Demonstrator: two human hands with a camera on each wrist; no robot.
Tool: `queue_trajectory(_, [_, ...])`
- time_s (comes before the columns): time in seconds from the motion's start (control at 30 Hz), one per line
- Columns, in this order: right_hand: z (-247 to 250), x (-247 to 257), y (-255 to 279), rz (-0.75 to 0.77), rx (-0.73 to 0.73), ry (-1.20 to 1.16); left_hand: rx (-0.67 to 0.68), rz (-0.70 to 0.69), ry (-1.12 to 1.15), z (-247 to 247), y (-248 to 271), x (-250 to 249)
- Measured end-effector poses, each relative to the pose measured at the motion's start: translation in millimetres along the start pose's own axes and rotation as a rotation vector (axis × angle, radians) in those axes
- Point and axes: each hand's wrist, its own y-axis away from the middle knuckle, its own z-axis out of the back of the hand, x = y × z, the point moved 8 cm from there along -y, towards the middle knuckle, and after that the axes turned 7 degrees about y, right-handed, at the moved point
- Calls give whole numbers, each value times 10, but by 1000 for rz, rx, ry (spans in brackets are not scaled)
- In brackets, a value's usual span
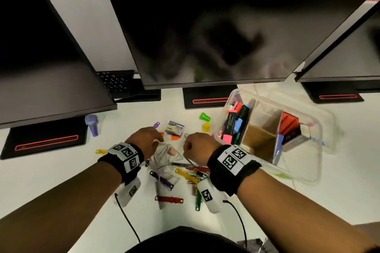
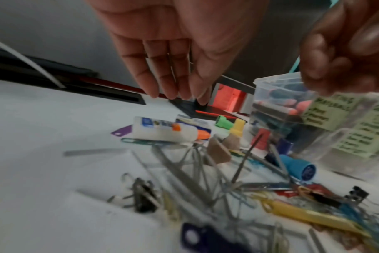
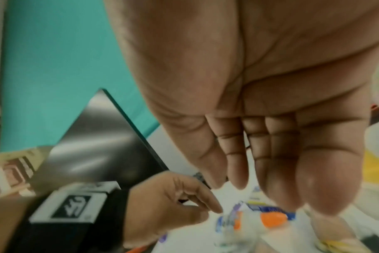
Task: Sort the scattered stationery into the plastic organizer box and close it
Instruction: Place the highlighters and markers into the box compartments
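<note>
Clear plastic organizer box [image 1: 320, 129] right of both hands, left hand [image 1: 147, 139] relaxed, right hand [image 1: 198, 147] unclear

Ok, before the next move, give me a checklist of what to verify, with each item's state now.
1. Box open: ok, no lid over it.
2. Markers sorted: ok, they lie in the box's left slot.
3. Room in the middle slot: ok, it looks empty.
4. Clips sorted: not ok, they lie piled on the desk.
5. Green cap and yellow cap sorted: not ok, both stand outside the box.
6. Grip: cannot tell whether the left hand or right hand holds the clear bag between them.
</note>
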Motion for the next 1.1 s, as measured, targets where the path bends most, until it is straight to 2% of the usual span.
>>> queue_trajectory(0.1, [-125,-40,-262,-69,-12,24,54,81,-33,-53,-18,157])
queue_trajectory(0.23, [-136,-113,-531,-130,-77,6,102,123,-14,-119,-121,156])
queue_trajectory(0.5, [-227,-126,-1023,-111,-91,55,294,55,-133,-342,-261,16])
queue_trajectory(0.73, [-309,-133,-1250,-181,-79,28,291,124,-140,-322,-245,163])
queue_trajectory(0.97, [-278,-140,-1167,-188,-96,154,215,168,-126,-240,-159,304])
queue_trajectory(1.03, [-211,-95,-1067,-185,-130,92,171,151,-99,-178,-143,281])
queue_trajectory(1.1, [-124,-74,-926,-211,-175,-73,152,151,-44,-118,-129,260])
